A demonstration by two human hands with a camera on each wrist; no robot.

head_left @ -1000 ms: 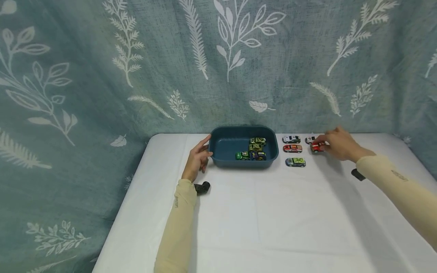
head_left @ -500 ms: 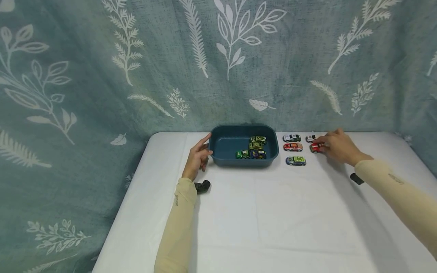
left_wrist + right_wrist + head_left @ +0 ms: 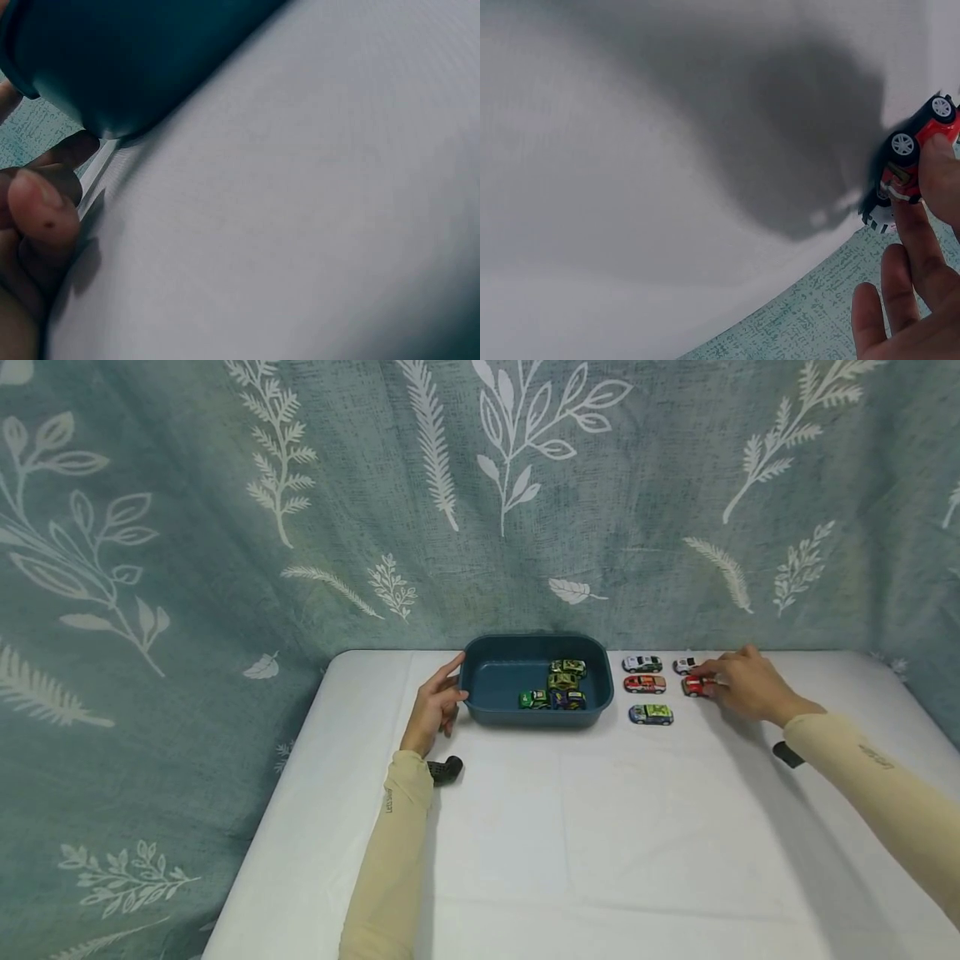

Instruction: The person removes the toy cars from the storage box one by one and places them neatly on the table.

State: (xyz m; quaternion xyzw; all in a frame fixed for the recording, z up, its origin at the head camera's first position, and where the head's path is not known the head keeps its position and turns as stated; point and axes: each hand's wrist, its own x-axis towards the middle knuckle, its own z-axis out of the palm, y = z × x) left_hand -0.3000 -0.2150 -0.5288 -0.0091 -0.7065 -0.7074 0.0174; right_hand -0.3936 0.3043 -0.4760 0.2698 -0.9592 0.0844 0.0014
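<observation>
Car point(image 3: 922, 135) gleams red, pinched in my right hand point(image 3: 750, 683); my loose-fingered left hand point(image 3: 431, 708) touches the rounded bin point(image 3: 504, 677) at nine o'clock

Left hand point(image 3: 431, 710), right hand point(image 3: 750, 683): bare. Left sleeve point(image 3: 386, 868), right sleeve point(image 3: 873, 806): beige, long, close-fitting, small dark lettering point(image 3: 388, 801) on each. Left wrist attachment point(image 3: 448, 771): black, round-ended. Right wrist attachment point(image 3: 787, 754): black, partly hidden.
</observation>
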